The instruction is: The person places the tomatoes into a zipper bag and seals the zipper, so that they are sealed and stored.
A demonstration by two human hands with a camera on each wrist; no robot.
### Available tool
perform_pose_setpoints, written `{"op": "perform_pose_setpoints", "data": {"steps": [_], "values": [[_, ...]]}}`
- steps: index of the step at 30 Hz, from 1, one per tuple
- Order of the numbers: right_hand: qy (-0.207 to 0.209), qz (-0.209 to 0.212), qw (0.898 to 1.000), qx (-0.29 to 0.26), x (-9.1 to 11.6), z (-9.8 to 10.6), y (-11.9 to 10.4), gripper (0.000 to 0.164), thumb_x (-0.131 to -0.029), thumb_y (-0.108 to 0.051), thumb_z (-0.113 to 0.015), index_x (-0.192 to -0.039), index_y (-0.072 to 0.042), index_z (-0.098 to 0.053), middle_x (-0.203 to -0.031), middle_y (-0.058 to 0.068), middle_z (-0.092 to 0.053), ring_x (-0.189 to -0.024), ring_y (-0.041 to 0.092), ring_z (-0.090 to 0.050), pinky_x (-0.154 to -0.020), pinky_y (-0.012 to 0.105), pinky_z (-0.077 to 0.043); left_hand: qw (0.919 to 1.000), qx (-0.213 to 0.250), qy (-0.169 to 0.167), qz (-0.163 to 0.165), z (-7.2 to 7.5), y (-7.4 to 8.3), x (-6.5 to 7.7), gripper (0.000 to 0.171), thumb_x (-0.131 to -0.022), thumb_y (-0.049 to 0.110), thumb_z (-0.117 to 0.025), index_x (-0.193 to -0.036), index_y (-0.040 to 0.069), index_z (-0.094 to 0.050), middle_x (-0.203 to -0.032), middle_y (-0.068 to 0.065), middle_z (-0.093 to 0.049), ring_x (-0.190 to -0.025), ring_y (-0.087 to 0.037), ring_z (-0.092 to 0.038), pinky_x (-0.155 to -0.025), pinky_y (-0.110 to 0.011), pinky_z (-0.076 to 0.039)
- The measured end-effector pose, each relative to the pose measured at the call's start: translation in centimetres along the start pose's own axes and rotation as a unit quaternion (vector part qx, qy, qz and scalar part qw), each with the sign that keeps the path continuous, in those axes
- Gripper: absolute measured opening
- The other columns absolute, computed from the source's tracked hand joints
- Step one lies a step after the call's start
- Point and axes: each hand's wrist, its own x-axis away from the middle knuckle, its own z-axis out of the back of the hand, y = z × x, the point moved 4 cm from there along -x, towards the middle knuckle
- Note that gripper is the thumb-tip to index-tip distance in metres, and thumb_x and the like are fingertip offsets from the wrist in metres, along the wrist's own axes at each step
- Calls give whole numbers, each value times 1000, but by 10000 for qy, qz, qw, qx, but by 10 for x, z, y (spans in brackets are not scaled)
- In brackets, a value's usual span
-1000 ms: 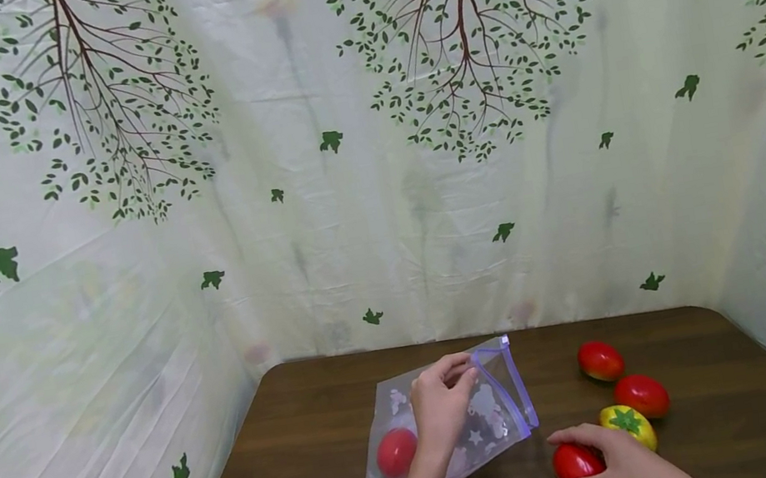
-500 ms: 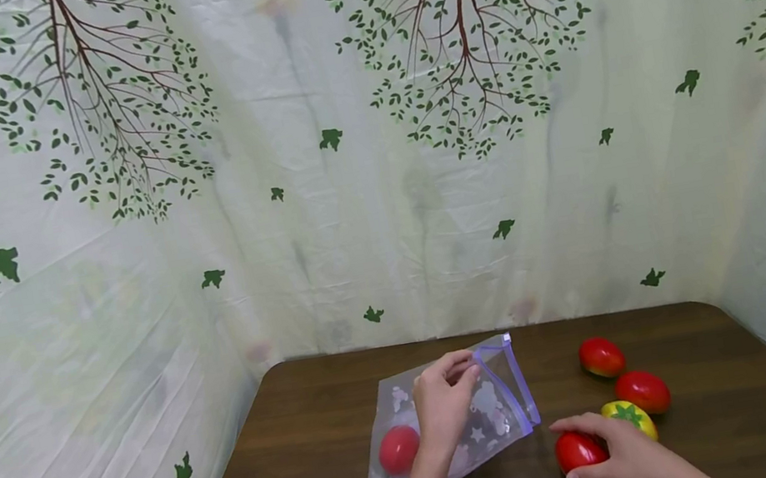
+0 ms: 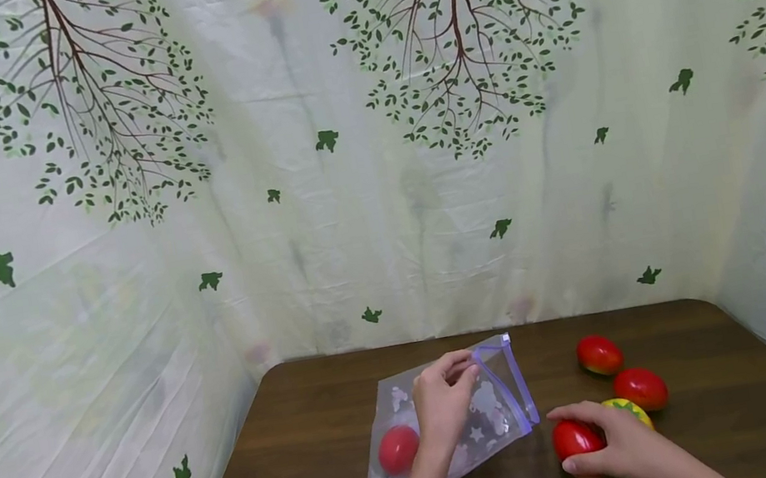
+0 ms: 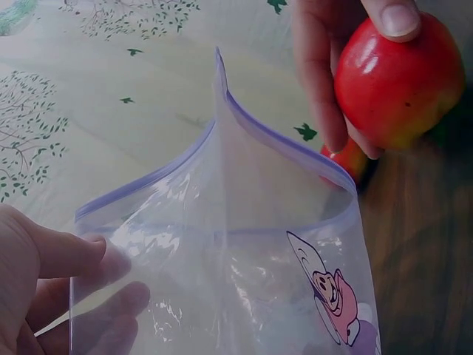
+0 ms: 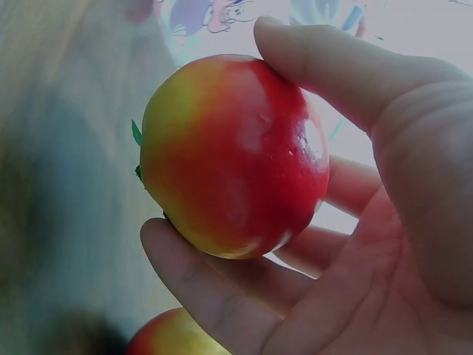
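Observation:
My left hand [image 3: 444, 402] pinches a clear zip bag [image 3: 489, 445] near its mouth, thumb on one side and fingers on the other. In the left wrist view the purple zip edge [image 4: 159, 174] gapes apart. Inside the bag lies one red tomato-like fruit [image 3: 399, 449]. My right hand [image 3: 626, 443] grips a glossy red tomato [image 5: 236, 159], thumb and fingers around its sides, just right of the bag's mouth. Yellow patches and a bit of green leaf show on this tomato in the right wrist view.
Two more red tomatoes [image 3: 640, 389] and a yellow one with a green star-shaped top [image 3: 630, 409] sit on the brown table [image 3: 322, 418] behind my right hand. A white curtain [image 3: 433, 264] printed with trees hangs beyond the table's back edge.
My right hand has raised the tomato a little and moved it slightly away from me, covering more of the yellow tomato. My left hand keeps its hold on the bag.

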Motion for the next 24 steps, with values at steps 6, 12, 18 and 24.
{"op": "perform_pose_setpoints", "data": {"steps": [6, 12, 18, 24], "values": [[371, 57, 9992, 148, -2, 8, -9, 55, -82, -38, -83, -132, -23, -64, -126, 4, -64, -99, 25, -59, -70, 29, -55, 10000, -36, -3, 23, -1, -1, 1, 18, -88, 15, -80, -105, 20, -79, -93, 8, -76, -82, -7, -71, -72, -24, -58], [581, -53, 9983, 28, -5, 15, -16, 59, -81, -40, -84, -133, -23, -63, -123, 3, -65, -97, 25, -61, -69, 28, -56, 10000, -98, -1, 6, -3, -1, 1, 18, -88, 15, -80, -105, 20, -79, -93, 9, -76, -81, -6, -71, -71, -24, -58], [720, -111, 9973, 41, -10, 22, -23, 57, -81, -38, -84, -132, -24, -63, -122, 3, -65, -98, 25, -60, -68, 29, -56, 9998, -181, -36, 104, -4, -1, 1, 19, -88, 15, -80, -106, 20, -79, -94, 11, -75, -82, -5, -70, -72, -22, -57], [904, -153, 9956, 165, -16, 26, -27, 58, -80, -40, -84, -132, -27, -63, -124, 2, -65, -99, 25, -61, -71, 32, -57, 9994, -246, -77, 235, -5, -1, 1, 19, -88, 15, -80, -106, 22, -79, -95, 12, -75, -82, -3, -70, -72, -21, -57]]}}
